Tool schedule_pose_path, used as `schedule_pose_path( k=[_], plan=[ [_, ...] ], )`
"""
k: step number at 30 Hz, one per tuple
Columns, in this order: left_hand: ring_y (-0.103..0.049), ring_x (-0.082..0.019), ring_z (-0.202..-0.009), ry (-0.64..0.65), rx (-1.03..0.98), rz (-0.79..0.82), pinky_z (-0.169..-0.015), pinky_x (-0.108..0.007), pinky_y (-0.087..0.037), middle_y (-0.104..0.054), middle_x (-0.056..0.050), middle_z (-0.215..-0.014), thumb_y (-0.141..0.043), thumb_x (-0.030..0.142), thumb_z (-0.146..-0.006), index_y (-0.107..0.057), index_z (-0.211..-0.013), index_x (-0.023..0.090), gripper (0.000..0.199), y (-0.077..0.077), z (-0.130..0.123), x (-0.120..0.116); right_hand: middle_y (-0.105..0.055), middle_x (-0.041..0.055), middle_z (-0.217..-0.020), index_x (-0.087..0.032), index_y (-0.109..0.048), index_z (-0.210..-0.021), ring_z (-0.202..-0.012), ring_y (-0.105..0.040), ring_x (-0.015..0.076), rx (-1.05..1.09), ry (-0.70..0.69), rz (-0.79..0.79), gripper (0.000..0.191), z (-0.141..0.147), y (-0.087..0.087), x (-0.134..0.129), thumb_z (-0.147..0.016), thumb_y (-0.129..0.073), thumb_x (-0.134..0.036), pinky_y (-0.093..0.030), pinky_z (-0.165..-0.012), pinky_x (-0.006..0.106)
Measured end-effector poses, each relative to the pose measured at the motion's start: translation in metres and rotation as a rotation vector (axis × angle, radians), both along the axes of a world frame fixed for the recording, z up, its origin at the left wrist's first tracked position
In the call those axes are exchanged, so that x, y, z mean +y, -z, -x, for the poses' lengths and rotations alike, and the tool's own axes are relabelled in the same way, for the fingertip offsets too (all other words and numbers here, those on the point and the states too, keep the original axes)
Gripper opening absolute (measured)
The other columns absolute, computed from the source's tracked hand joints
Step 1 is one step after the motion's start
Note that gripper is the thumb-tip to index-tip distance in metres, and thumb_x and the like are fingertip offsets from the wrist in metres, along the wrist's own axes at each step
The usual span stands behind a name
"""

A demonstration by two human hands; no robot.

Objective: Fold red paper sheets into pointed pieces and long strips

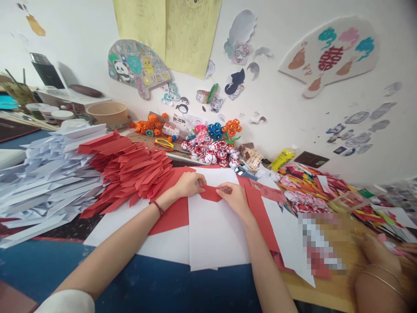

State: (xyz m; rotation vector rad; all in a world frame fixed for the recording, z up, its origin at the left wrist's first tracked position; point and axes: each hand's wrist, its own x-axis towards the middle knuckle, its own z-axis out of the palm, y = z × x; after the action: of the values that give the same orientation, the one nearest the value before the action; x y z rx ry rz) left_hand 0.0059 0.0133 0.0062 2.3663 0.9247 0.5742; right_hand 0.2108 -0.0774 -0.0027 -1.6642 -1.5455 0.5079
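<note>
Between my two hands is a small folded piece of red paper (210,194), held above a stack of white sheets (218,232). My left hand (189,183) pinches its left end with thumb and fingers. At the right end, my right hand (233,198) grips the paper in the same way. Red sheets (172,213) lie under and beside the white ones. To the left rises a pile of folded red paper strips (130,167), with a larger pile of folded white strips (55,169) farther left.
Red-and-white paper balls (211,153) and flower bunches (232,127) line the wall. A yellow bottle (282,158) stands behind coloured paper scraps (306,182). At the right edge, another person's hands (379,252) hold something pink and white. A round tub (107,114) stands back left.
</note>
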Motion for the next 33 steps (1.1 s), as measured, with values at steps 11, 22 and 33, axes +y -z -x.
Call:
schedule_pose_path(
  k=[11,22,33],
  plan=[
    [-0.060,-0.013,-0.071,0.030,-0.077,-0.049,-0.066,-0.022,-0.041,-0.072,0.002,-0.081,-0.068,0.018,-0.069,-0.070,-0.084,0.020,0.015,0.007,-0.003,0.000,-0.065,0.0009,-0.077,-0.021,-0.071,-0.080,-0.061,-0.051,0.0135,-0.136,-0.057,-0.118,0.010,0.006,-0.003,-0.005,-0.073,-0.064,-0.018,-0.041,-0.062,0.027],
    [-0.058,-0.018,-0.083,0.062,-0.041,-0.258,-0.072,-0.026,-0.042,-0.069,-0.003,-0.084,-0.058,0.009,-0.077,-0.069,-0.088,0.019,0.019,0.004,-0.004,-0.016,-0.066,0.0020,-0.081,-0.022,-0.071,-0.082,-0.074,-0.057,0.0165,-0.306,-0.088,-0.126,0.015,0.006,-0.006,-0.010,-0.080,-0.061,-0.010,-0.042,-0.068,0.028],
    [-0.052,-0.018,-0.083,0.189,0.117,-0.534,-0.076,-0.029,-0.042,-0.065,-0.006,-0.088,-0.045,0.016,-0.093,-0.069,-0.097,0.019,0.025,0.000,0.003,-0.027,-0.066,0.0045,-0.090,-0.020,-0.068,-0.095,-0.084,-0.054,0.0188,-0.728,-0.161,-0.258,0.026,0.016,-0.012,-0.024,-0.089,-0.047,-0.005,-0.040,-0.073,0.031]
  ],
)
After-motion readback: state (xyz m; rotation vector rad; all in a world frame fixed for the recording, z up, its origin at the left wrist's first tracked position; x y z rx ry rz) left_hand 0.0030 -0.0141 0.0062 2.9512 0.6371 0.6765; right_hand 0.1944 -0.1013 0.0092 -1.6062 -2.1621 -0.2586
